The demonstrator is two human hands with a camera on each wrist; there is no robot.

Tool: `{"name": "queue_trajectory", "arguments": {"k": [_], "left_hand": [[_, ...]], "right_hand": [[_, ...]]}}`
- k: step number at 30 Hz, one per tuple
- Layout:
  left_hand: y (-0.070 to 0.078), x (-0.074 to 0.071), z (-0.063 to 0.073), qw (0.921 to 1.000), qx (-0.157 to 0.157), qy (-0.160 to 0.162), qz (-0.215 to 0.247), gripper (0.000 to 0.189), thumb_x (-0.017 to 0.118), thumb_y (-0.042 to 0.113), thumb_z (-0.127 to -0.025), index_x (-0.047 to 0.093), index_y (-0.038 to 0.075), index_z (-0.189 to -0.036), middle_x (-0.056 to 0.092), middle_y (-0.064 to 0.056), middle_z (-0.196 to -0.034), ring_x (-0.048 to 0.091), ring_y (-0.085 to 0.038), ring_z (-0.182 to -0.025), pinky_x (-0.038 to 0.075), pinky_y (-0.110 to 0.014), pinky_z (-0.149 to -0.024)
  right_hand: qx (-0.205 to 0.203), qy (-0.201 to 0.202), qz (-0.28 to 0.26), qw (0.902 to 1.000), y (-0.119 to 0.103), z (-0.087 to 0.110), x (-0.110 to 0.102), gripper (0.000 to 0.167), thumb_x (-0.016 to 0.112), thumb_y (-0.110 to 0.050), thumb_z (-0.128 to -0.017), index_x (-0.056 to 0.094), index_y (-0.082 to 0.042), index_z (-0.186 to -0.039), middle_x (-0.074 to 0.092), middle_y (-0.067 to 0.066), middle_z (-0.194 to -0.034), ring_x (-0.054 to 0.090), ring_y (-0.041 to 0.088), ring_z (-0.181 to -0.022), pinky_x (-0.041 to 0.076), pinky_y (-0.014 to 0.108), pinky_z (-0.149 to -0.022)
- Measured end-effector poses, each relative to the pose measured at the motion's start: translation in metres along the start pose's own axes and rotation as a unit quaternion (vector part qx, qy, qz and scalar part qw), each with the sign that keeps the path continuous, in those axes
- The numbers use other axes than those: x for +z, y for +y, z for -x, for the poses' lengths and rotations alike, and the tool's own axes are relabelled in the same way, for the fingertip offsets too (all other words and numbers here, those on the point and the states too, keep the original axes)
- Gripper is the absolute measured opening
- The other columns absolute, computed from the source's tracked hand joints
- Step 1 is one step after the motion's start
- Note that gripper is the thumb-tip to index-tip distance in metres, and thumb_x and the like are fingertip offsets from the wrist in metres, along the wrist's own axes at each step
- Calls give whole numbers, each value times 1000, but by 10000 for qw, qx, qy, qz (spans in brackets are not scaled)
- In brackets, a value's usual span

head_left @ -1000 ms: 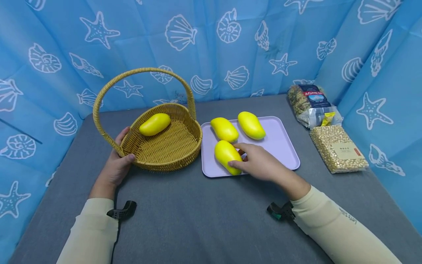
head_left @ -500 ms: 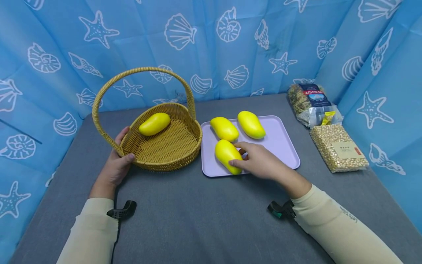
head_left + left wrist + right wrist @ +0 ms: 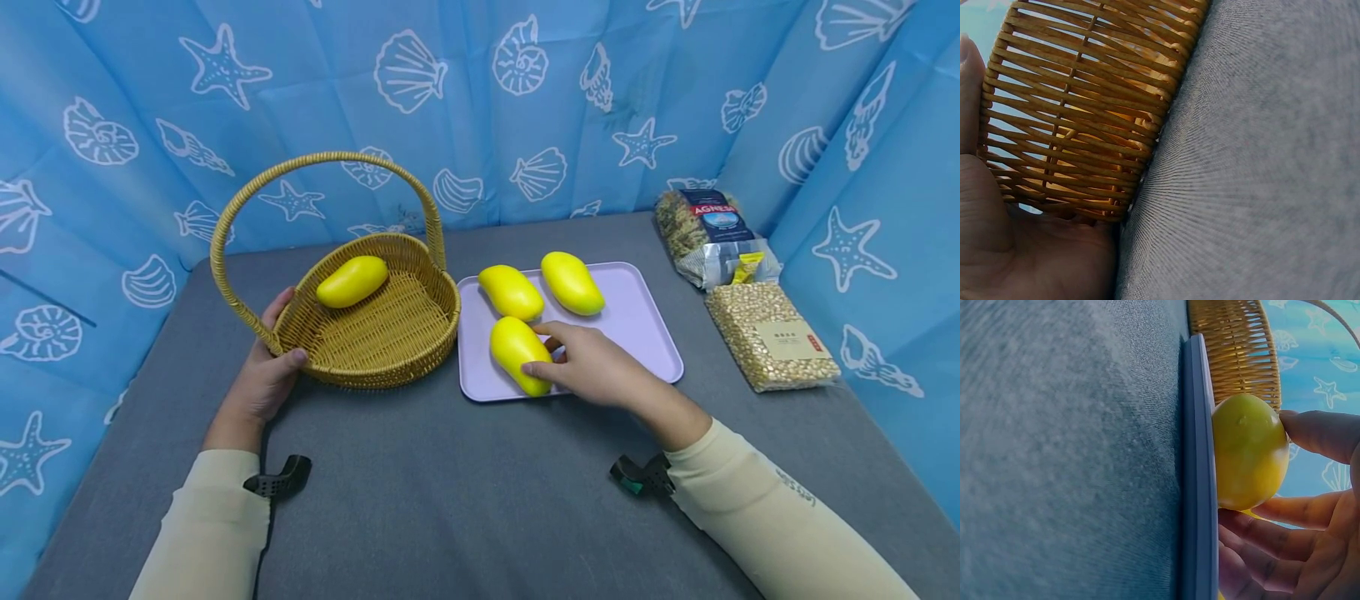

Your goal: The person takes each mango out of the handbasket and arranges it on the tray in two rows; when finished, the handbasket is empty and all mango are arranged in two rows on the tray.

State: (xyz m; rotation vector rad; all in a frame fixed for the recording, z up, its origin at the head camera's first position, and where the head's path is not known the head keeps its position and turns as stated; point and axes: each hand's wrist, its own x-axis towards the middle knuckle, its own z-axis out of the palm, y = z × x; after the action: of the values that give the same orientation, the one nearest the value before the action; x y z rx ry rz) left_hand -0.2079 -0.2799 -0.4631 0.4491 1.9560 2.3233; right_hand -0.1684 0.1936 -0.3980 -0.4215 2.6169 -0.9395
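Observation:
My left hand (image 3: 264, 375) grips the left side of a woven wicker basket (image 3: 390, 371), thumb over the rim. In the left wrist view the basket's slatted wall (image 3: 1085, 112) rises beside the palm. One yellow mango (image 3: 352, 282) lies inside, against the basket's left wall. My right hand (image 3: 600, 362) holds a second mango (image 3: 512, 350) at the front left of a lilac tray (image 3: 637, 317), thumb on the near side and fingers on the far side. The right wrist view shows that mango's rounded end (image 3: 1249, 453) close against the tray. Two more mangoes (image 3: 512, 293) (image 3: 572, 283) lie behind it.
A bag of pasta (image 3: 705, 229) and a vacuum-packed block of pale grains (image 3: 765, 333) lie at the table's right side. The basket's tall arched handle (image 3: 330, 158) stands upright. A blue shell-print curtain (image 3: 465, 108) encloses the back and sides of the grey table (image 3: 450, 500).
The right hand and the mango it holds have shifted very slightly to the right on the tray. The left hand and the basket have stayed in place.

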Motion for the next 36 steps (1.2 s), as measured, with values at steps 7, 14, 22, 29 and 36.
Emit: {"name": "queue_trajectory", "arguments": {"k": [7,14,22,29,36], "left_hand": [[0,0,0,10000,-20,14,2,93,74,5,-105,18,26,-176,22,-15,-176,26,-40,-157,37,-31,-118],[0,0,0,10000,-16,-11,-1,91,73,3,-105,21,29,-175,22,-15,-176,26,-40,-156,36,-31,-118],[0,1,0,10000,33,-56,75,90,72,4,-106,21,29,-175,22,-16,-176,27,-39,-156,36,-31,-118],[0,1,1,9999,81,-70,69,89,73,4,-106,21,28,-175,23,-17,-175,30,-39,-154,38,-32,-116],[-1,-1,1,10000,49,-48,40,91,74,5,-105,21,28,-175,23,-16,-176,29,-37,-155,37,-30,-117]], "right_hand": [[-8,18,-2,10000,0,0,-2,72,77,-44,-104,53,-3,-158,68,17,-137,66,30,-111,56,51,-93],[-96,119,-29,9999,0,2,-6,71,75,-45,-105,54,-2,-158,68,18,-137,67,31,-111,57,50,-89],[-292,499,-230,9981,1,6,-15,69,73,-44,-106,54,-3,-157,68,16,-138,66,32,-114,58,50,-89],[-1070,832,-875,9869,3,8,-24,58,70,-35,-109,56,-3,-156,63,15,-147,62,30,-125,51,57,-101],[-1779,1225,-1758,9604,5,11,-29,45,56,-23,-116,54,0,-154,60,19,-149,60,32,-129,50,50,-104]]}}
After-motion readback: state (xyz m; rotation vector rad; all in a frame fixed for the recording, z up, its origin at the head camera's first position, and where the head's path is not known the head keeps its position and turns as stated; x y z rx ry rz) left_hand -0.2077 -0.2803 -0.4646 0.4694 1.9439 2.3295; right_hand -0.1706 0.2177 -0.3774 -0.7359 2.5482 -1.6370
